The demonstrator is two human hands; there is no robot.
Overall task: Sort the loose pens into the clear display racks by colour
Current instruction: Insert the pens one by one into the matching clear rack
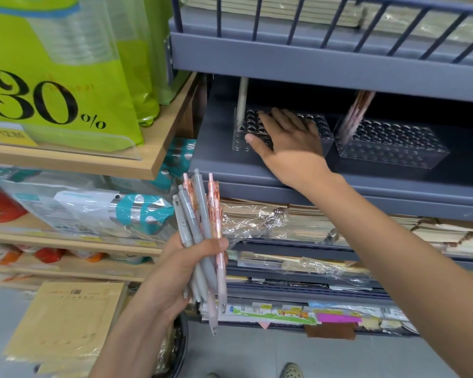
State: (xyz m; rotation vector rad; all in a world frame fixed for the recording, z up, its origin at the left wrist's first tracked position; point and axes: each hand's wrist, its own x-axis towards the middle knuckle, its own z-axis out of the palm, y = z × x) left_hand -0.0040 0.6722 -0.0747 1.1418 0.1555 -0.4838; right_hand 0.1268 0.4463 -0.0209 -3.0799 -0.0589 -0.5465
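Observation:
My left hand [175, 271] grips a bundle of loose pens [200, 241], several grey and a few pink, tips pointing down. My right hand [287, 140] reaches onto the grey shelf and lies flat with spread fingers over the left clear rack [241, 137], holding nothing. One pale grey pen [242, 102] stands in that rack's far left corner. The right clear rack [393, 145] holds a cluster of pink patterned pens [357, 113] at its left end. Most holes in both racks are empty.
The racks sit on a grey metal shelf [230, 165] under another grey shelf with railing [311, 58]. Stacked notebooks in plastic wrap [284, 222] lie below. Green bags with a 30% sign [52, 77] stand on a wooden shelf to the left.

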